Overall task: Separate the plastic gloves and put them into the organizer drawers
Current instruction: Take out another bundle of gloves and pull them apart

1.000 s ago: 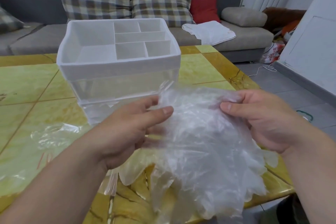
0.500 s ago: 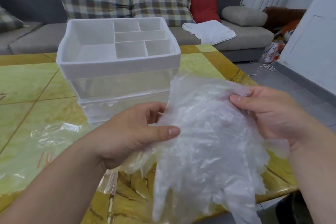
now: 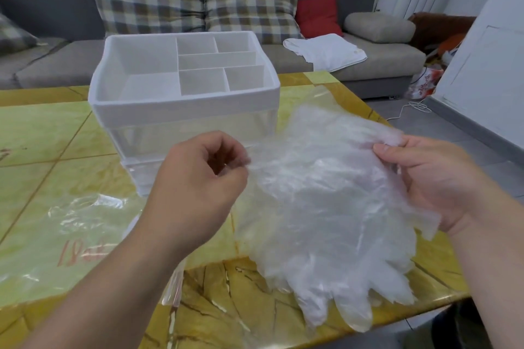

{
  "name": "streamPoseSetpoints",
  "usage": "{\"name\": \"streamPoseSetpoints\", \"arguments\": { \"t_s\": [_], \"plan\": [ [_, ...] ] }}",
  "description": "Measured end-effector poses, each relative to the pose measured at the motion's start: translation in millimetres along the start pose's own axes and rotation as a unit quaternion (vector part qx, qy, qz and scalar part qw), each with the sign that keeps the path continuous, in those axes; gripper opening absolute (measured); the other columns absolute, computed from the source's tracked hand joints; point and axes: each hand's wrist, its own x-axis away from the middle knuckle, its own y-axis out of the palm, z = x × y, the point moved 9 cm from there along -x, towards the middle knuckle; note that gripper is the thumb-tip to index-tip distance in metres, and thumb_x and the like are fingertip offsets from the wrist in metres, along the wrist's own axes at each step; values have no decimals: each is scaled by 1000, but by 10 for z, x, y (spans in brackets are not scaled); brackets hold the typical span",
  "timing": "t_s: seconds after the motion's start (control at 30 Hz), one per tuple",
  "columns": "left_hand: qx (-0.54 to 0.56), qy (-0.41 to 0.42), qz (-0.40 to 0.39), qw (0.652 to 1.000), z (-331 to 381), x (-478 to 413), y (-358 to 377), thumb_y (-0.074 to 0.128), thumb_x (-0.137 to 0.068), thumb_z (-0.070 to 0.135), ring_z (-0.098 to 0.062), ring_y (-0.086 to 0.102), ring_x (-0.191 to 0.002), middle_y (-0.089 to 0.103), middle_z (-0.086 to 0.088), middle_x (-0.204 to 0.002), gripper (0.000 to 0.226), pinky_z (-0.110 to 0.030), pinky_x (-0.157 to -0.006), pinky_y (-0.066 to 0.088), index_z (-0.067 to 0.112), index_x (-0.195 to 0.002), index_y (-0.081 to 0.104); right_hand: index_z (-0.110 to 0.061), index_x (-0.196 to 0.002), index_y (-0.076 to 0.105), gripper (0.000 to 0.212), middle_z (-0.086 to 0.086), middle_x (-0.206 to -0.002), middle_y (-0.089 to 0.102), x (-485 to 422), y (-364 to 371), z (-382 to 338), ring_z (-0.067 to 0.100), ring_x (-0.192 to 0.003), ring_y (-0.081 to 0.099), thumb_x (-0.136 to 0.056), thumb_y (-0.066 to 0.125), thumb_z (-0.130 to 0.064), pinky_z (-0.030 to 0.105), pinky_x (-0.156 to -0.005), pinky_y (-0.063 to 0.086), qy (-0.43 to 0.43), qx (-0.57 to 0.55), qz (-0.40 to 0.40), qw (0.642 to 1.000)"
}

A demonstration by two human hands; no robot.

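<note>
Gloves (image 3: pixel 326 201) hang as one crumpled clear stack between both hands. The long axis runs from cuffs at 12 o'clock to tips drooping at 6 o'clock over the counter's (image 3: pixel 42 136) near edge. The right hand (image 3: pixel 442 181) grips the stack's 3 o'clock edge, thumb on top. The left hand (image 3: pixel 198 187), at 9 o'clock of the stack, has its fingers (image 3: pixel 226 144) curled and appears to pinch the top sheet's edge. The organizer (image 3: pixel 181 113) stands at 12 o'clock of the left hand, the nearer one. Its clear drawers (image 3: pixel 184 134) look closed, so one likely needs opening after the peel.
</note>
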Motion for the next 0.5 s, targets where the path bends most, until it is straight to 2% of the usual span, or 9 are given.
{"name": "streamPoseSetpoints", "arguments": {
  "t_s": [0.03,0.1,0.13,0.2,0.27,0.33,0.4,0.43,0.5],
  "plan": [
    [80,-21,-26,996,-23,3,53,71,-76,10,-18,54,-62,63,0,-67,11,-16,-57,43,18,-69,66,2,-94,70,18,12,-71,73,5,-7,-3,18,-56,71,-95,52,1,31,-47,58,0,-4,6,1000],
    [209,-78,-82,971,-97,18,165,66,-72,15,-21,56,-73,63,-6,-76,4,-25,-71,44,18,-69,68,3,-95,71,17,14,-73,73,6,-14,-5,20,-58,72,-94,54,1,33,-49,60,-1,-7,14,1000],
    [240,-102,-100,960,-130,29,202,66,-72,16,-22,58,-78,65,-8,-81,3,-31,-77,45,17,-71,68,4,-95,71,16,14,-73,74,2,-24,-4,20,-59,72,-94,55,1,34,-51,61,-3,-3,20,1000],
    [257,-136,-124,949,-196,51,233,67,-71,17,-19,64,-81,70,-6,-83,6,-31,-80,52,13,-75,68,2,-92,71,15,12,-69,74,-13,-63,-15,18,-56,71,-93,56,2,32,-51,61,-13,5,37,999],
    [213,-170,-160,949,-270,84,267,71,-67,16,-18,66,-83,72,-8,-84,10,-35,-85,56,12,-75,71,-1,-89,72,16,10,-69,74,-27,-82,-35,17,-57,72,-93,57,1,31,-54,61,-24,2,41,999],
    [115,-193,-186,957,-381,117,257,81,-62,15,-21,69,-85,75,-13,-94,12,-36,-88,51,16,-73,76,-6,-82,78,26,9,-72,75,-35,-60,-44,17,-59,72,-94,56,0,31,-61,61,-29,5,22,999],
    [13,-191,-170,967,-465,99,151,91,-60,15,-13,71,-95,77,-3,-97,24,-33,-93,52,25,-78,79,-12,-66,80,41,7,-69,74,-25,-6,-43,16,-58,72,-95,53,0,29,-58,60,-31,5,-6,999],
    [-19,-178,-160,971,-453,82,101,94,-58,25,-5,69,-101,77,5,-101,32,-32,-95,52,31,-86,79,-13,-63,80,45,7,-69,74,-12,27,-45,15,-58,72,-96,51,1,27,-55,61,-31,2,-21,999],
    [-34,-127,-159,979,-325,42,65,88,-48,55,7,62,-112,71,20,-115,68,-29,-99,48,38,-112,73,-8,-69,80,44,9,-72,75,-8,77,-49,15,-59,72,-97,48,2,26,-51,59,-31,-9,-49,998]
  ]
}}
